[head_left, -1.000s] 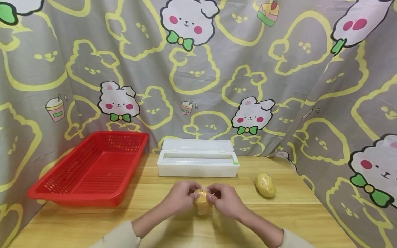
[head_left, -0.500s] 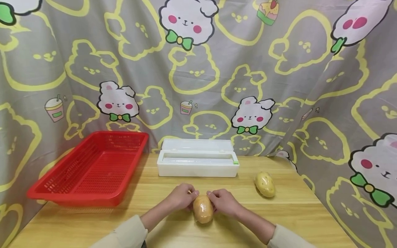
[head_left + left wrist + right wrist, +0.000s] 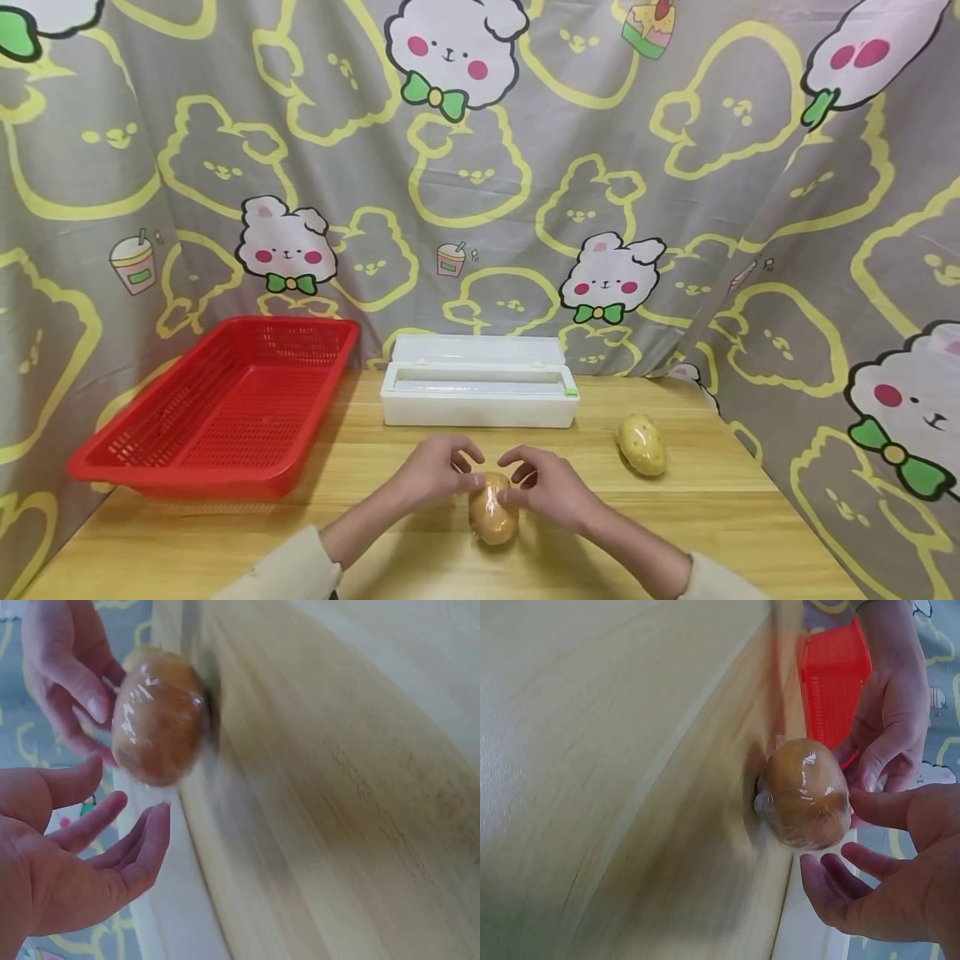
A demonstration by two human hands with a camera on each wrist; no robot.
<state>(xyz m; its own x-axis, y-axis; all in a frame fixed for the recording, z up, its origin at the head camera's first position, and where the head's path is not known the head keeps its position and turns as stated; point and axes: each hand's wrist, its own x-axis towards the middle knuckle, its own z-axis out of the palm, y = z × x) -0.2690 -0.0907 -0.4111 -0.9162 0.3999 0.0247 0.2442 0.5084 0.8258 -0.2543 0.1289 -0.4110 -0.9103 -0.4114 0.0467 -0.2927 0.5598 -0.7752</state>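
Note:
A brown potato (image 3: 493, 518) in shiny clear wrap sits at the front middle of the table, between both hands. My left hand (image 3: 438, 471) is at its upper left, thumb by the top end, fingers loosely bent. In the left wrist view a small gap parts this hand (image 3: 79, 859) from the potato (image 3: 159, 720). On the other side my right hand (image 3: 551, 487) has its thumb over the potato's edge. The right wrist view has that hand's thumb (image 3: 881, 806) at the wrapped surface, the other fingers spread and not gripping.
Behind the hands stands a white cling film dispenser (image 3: 480, 412), lid raised, a roll inside. A second potato (image 3: 642, 446), also shiny as if wrapped, lies to the right. At left is a red plastic basket (image 3: 202, 482). A patterned curtain (image 3: 480, 250) encloses the table (image 3: 720, 517).
Both hands pinched at the potato's far end a second ago; their fingers have since loosened and spread. More of the potato shows, and it sits slightly nearer the front.

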